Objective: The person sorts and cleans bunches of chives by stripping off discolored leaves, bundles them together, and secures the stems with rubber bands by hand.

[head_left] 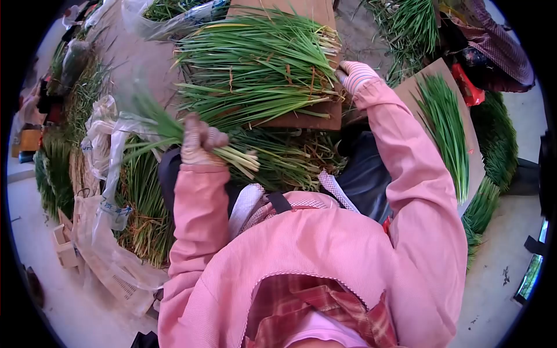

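My left hand (202, 141), in a soiled striped glove, is closed around a small bunch of garlic chives (238, 158). The pale stem ends point right, and the leaf tips are blurred at the left. My right hand (355, 76), in a striped glove, is at the stem ends of a large pile of garlic chives (255, 52) on a brown board (301, 120). Its fingers look pinched together on stalks there, partly hidden by the hand itself. Between my legs lie more loose chives (284, 156) mixed with dry brown leaves.
A neat chive bundle (444, 127) rests on a cardboard sheet (473, 151) at right, with stacked bundles (499, 139) beyond it. Clear plastic bags (104, 203) and more chives (145, 214) lie at left. Another person's checked sleeve (493, 46) shows at the upper right.
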Demonstrator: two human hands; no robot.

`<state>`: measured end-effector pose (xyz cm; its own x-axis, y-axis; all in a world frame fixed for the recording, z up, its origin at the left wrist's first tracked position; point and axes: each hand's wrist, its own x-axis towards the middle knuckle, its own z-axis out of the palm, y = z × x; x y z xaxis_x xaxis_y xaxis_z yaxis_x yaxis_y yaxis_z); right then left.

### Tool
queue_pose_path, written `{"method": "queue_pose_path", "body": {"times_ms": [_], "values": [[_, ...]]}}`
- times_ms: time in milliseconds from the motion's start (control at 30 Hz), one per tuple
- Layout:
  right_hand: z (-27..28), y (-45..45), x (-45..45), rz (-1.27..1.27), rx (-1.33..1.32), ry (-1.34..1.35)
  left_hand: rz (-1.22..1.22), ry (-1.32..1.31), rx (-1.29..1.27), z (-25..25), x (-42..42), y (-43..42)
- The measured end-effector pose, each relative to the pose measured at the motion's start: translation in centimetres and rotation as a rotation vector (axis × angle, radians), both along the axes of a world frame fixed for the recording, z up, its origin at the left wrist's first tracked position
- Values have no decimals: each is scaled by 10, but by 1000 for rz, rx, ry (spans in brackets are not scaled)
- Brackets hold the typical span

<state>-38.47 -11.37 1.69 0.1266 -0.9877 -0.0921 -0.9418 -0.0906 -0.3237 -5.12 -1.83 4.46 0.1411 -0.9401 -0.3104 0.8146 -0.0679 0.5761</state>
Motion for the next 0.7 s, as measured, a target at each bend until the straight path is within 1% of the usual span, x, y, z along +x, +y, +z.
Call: {"method": "queue_pose_path", "body": {"times_ms": [33, 100, 167, 200, 233, 300, 367, 400, 433, 500, 533, 567, 633, 700], "values": [[9, -2, 1, 33, -8, 53, -75, 93, -2, -17, -1, 1], [34, 3, 8, -52, 22, -15, -141, 34, 55, -17, -17, 6], [28, 1, 4, 26, -63, 56, -172, 34, 79, -20, -31, 11], [24, 1, 4, 6, -3, 67, -172, 6, 115, -22, -37, 14], [24, 3, 8, -14, 56, 79, -208, 39, 138, -21, -41, 17], [-6, -3, 7, -65, 21, 34, -239, 71, 105, -22, -45, 21], [-13, -8, 15, -90, 53, 16, -227, 34, 93, -20, -42, 23], [-16, -10, 18, -172, 85, -26, -219, -7, 89, -19, -39, 24], [-21, -15, 16, -164, 77, -30, -185, -34, 56, -19, -34, 24], [-30, -27, 7, -102, -119, -80, -111, -119, 55, -18, -22, 23], [-23, -27, 11, -68, -237, -111, -60, -160, 25, -18, -19, 24], [-21, -22, 16, -70, -241, -112, -29, -177, -17, -20, -14, 23], [-19, -5, 27, 195, -262, -71, 23, -201, -38, -19, -13, 22], [-1, 20, 45, 334, -23, 223, 15, -217, -73, -17, -13, 20]]}}
